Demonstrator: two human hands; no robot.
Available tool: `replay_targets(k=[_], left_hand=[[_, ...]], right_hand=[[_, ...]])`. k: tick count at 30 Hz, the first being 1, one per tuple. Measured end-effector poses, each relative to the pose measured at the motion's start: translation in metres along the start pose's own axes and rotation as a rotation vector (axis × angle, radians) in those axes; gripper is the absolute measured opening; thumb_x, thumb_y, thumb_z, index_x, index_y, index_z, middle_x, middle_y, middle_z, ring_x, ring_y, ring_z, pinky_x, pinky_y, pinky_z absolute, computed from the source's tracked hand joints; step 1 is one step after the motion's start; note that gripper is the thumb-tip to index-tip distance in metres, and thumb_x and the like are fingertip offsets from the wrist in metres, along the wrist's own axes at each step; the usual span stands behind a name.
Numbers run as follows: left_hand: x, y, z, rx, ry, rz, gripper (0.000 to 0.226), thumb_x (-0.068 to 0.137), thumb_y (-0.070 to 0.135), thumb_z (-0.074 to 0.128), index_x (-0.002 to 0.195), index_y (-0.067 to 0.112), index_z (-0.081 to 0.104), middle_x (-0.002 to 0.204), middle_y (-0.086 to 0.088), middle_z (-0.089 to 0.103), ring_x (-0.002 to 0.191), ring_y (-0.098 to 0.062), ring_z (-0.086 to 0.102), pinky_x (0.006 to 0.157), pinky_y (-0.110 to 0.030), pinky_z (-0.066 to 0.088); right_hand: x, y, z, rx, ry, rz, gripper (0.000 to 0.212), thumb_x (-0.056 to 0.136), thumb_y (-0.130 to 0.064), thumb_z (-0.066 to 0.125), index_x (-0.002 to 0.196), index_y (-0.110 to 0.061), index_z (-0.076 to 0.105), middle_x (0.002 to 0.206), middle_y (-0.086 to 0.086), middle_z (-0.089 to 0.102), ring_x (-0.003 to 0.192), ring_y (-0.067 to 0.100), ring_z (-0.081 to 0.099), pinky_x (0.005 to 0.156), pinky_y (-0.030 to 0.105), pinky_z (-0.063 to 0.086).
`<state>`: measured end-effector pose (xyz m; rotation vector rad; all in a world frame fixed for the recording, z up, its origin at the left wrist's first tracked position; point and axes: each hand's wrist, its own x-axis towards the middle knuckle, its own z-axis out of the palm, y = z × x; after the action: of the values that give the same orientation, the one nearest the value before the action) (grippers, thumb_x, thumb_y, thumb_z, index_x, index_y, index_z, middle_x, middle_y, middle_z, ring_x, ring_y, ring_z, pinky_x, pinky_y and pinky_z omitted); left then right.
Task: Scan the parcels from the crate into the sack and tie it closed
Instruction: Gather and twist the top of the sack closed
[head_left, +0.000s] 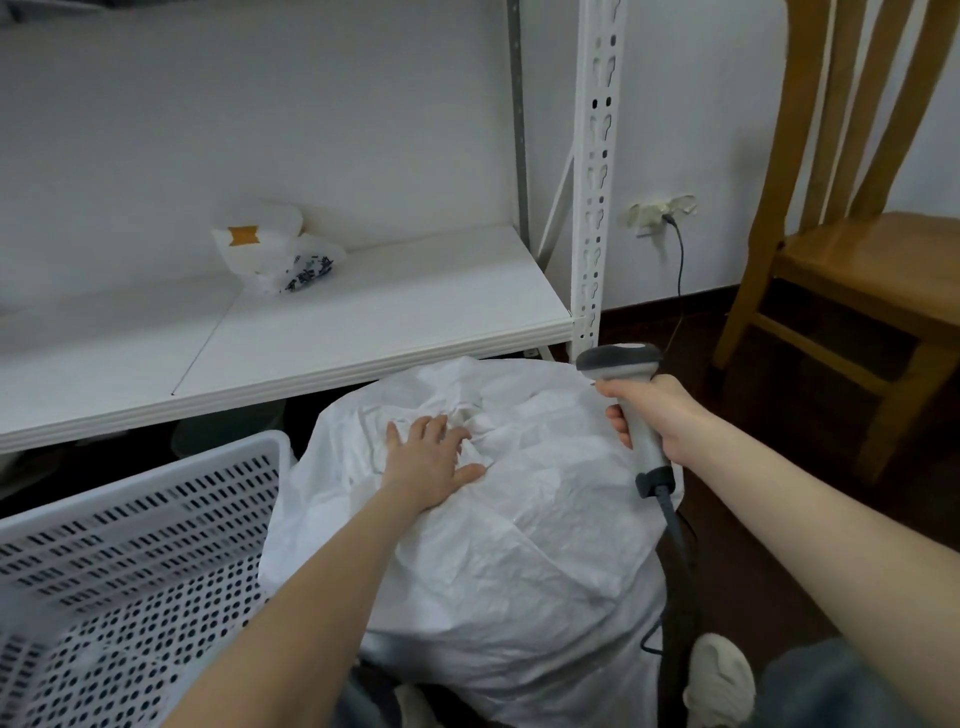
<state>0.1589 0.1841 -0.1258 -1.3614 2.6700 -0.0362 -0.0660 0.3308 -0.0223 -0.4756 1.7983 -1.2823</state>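
I see a crinkled matt white woven-plastic sack (498, 519), a perforated white plastic crate (130, 545), and a glossy varnished wood chair (857, 260) upper right

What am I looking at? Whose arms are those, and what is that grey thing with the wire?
There is one picture, taken by a camera on a person's head, looking down at their own arms. The left hand lies flat on a big white sack that looks full. The right hand holds a barcode scanner with a cable. The white crate with holes stands to the left. Behind is a white shelf with a small parcel, and a wooden chair.
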Motion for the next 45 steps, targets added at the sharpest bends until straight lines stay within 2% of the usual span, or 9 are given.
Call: replay_targets(k=[7, 11, 15, 21, 27, 30, 36, 40, 45], left_hand=[[-0.003, 0.003, -0.001, 0.011, -0.007, 0.009, 0.068, 0.089, 0.071, 0.03, 0.147, 0.034, 0.026, 0.159, -0.002, 0.015, 0.146, -0.021, 0.01, 0.114, -0.06, 0.004], [-0.009, 0.008, -0.012, -0.034, 0.106, 0.037, 0.078, 0.079, 0.077, 0.019, 0.144, 0.036, 0.033, 0.158, -0.004, 0.019, 0.146, -0.021, 0.014, 0.114, -0.059, 0.005], [-0.016, 0.012, -0.029, -0.024, 0.225, 0.108, 0.061, 0.091, 0.061, 0.042, 0.145, 0.033, 0.034, 0.157, -0.007, 0.019, 0.146, -0.023, 0.015, 0.115, -0.056, 0.004], [-0.022, 0.013, -0.048, -0.015, 0.2, 0.116, 0.059, 0.092, 0.058, 0.043, 0.145, 0.035, 0.033, 0.157, -0.006, 0.02, 0.145, -0.023, 0.015, 0.116, -0.055, 0.005], [-0.005, 0.01, -0.081, -0.019, 0.308, 0.124, 0.055, 0.093, 0.057, 0.044, 0.142, 0.032, 0.041, 0.152, -0.004, 0.03, 0.136, -0.025, 0.033, 0.116, -0.046, 0.017], [0.02, 0.008, -0.103, -0.084, 0.364, 0.12, 0.052, 0.093, 0.053, 0.046, 0.139, 0.028, 0.045, 0.149, -0.004, 0.034, 0.131, -0.024, 0.04, 0.109, -0.038, 0.026], [0.089, -0.014, -0.123, -0.239, 0.345, 0.033, 0.044, 0.095, 0.046, 0.05, 0.134, 0.026, 0.05, 0.146, -0.001, 0.036, 0.129, -0.019, 0.04, 0.098, -0.035, 0.039], [0.127, -0.035, -0.121, -0.342, 0.316, -0.036, 0.039, 0.094, 0.043, 0.051, 0.129, 0.026, 0.055, 0.145, 0.0, 0.035, 0.128, -0.016, 0.041, 0.095, -0.035, 0.041], [0.16, -0.054, -0.108, -0.393, 0.28, -0.073, 0.037, 0.093, 0.041, 0.053, 0.127, 0.026, 0.057, 0.145, 0.001, 0.034, 0.122, -0.016, 0.047, 0.094, -0.034, 0.043]], right_hand=[[-0.001, -0.004, 0.006, -0.05, -0.023, -0.008, 0.013, 0.088, -0.014, 0.066, 0.093, -0.003, 0.063, 0.068, 0.007, 0.057, 0.056, 0.015, 0.051, 0.055, 0.025, 0.044], [-0.006, -0.007, 0.001, -0.102, -0.011, -0.042, 0.004, 0.083, 0.0, 0.057, 0.085, 0.002, 0.06, 0.066, 0.01, 0.056, 0.054, 0.015, 0.049, 0.054, 0.027, 0.042], [-0.007, -0.013, -0.005, -0.116, 0.014, -0.08, 0.015, 0.083, 0.001, 0.057, 0.097, 0.006, 0.061, 0.072, 0.013, 0.061, 0.055, 0.015, 0.052, 0.055, 0.027, 0.044], [0.0, -0.042, -0.016, -0.253, 0.156, -0.207, 0.004, 0.084, -0.007, 0.06, 0.08, -0.006, 0.06, 0.079, 0.012, 0.066, 0.061, 0.017, 0.056, 0.062, 0.029, 0.05], [0.031, -0.07, -0.019, -0.506, 0.231, -0.347, 0.029, 0.074, -0.026, 0.062, 0.1, -0.014, 0.06, 0.089, 0.008, 0.07, 0.079, 0.024, 0.068, 0.079, 0.042, 0.058], [0.051, -0.09, -0.005, -0.724, 0.267, -0.401, 0.038, 0.078, -0.038, 0.06, 0.108, -0.016, 0.056, 0.099, 0.005, 0.066, 0.09, 0.028, 0.064, 0.077, 0.038, 0.054], [0.119, -0.119, 0.047, -1.006, 0.295, -0.53, 0.035, 0.09, -0.038, 0.05, 0.12, -0.02, 0.049, 0.106, 0.007, 0.06, 0.092, 0.03, 0.058, 0.07, 0.034, 0.045], [0.171, -0.124, 0.083, -1.057, 0.264, -0.57, 0.037, 0.092, -0.039, 0.046, 0.126, -0.026, 0.046, 0.112, 0.008, 0.063, 0.102, 0.033, 0.06, 0.074, 0.035, 0.046], [0.227, -0.131, 0.121, -0.898, 0.168, -0.469, 0.032, 0.091, -0.045, 0.048, 0.115, -0.024, 0.053, 0.103, 0.002, 0.062, 0.091, 0.027, 0.059, 0.071, 0.032, 0.043]])
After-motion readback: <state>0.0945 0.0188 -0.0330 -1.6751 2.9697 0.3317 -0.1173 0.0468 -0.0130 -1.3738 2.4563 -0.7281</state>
